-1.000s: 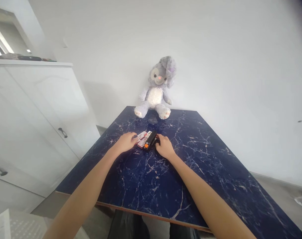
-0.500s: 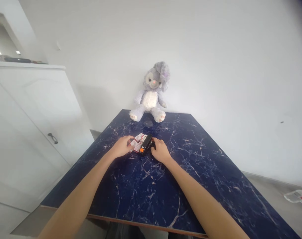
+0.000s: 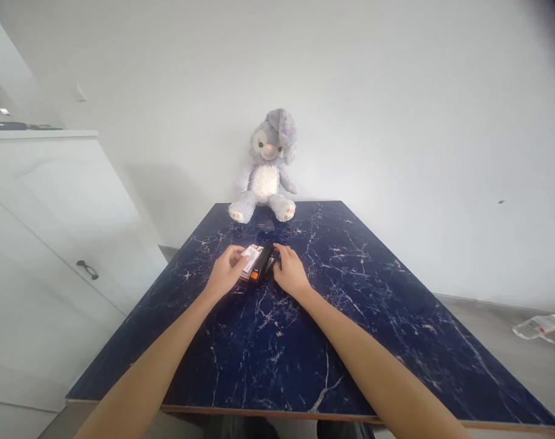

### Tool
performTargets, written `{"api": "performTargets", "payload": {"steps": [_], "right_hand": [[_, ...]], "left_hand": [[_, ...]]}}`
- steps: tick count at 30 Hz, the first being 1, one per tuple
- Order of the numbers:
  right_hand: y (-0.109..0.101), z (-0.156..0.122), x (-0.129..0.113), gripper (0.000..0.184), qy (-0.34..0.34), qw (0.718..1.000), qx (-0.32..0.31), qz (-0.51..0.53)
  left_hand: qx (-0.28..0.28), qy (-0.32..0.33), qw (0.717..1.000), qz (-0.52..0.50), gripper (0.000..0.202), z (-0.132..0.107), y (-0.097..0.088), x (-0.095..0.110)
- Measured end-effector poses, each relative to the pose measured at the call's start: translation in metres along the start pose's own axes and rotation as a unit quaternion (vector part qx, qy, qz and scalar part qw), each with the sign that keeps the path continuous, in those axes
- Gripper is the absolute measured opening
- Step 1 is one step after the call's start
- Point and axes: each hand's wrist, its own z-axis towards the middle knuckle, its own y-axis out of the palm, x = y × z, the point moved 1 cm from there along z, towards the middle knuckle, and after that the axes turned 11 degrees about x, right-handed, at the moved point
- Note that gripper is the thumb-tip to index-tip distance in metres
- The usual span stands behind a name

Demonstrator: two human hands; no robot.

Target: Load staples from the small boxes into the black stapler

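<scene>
Just left of the table's middle lies a black stapler with an orange patch at its near end. It lies on its side, and its metal parts face right. Small white-and-red boxes sit against its left side, partly covered by fingers. My left hand is closed on these boxes, thumb on top and fingers curled at the far left side. My right hand holds the stapler from the right, index finger near its far end and thumb nearer to me.
A grey-and-white plush toy sits at the far edge of the dark blue marbled table, against the wall. A white cabinet stands at the left. On the floor at right lies a clear plastic item.
The boxes, fanned out before, now lie closer together beside the stapler. My left hand has moved in against them. The whole view has shifted slightly.
</scene>
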Motion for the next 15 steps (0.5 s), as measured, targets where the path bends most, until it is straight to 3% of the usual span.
{"api": "performTargets", "payload": {"steps": [3, 8, 15], "right_hand": [[-0.012, -0.001, -0.012, 0.035, 0.001, 0.995, 0.028, 0.100], [-0.015, -0.002, -0.027, 0.029, -0.004, 0.983, -0.096, 0.159], [-0.007, 0.007, 0.001, 0.032, 0.136, 0.969, -0.006, 0.208]], "left_hand": [[0.038, 0.016, 0.999, -0.013, 0.024, -0.009, 0.006, 0.010], [-0.039, 0.104, 0.992, 0.065, 0.015, -0.022, 0.014, 0.026], [-0.037, 0.159, 0.981, 0.105, 0.019, -0.009, 0.006, 0.014]]}}
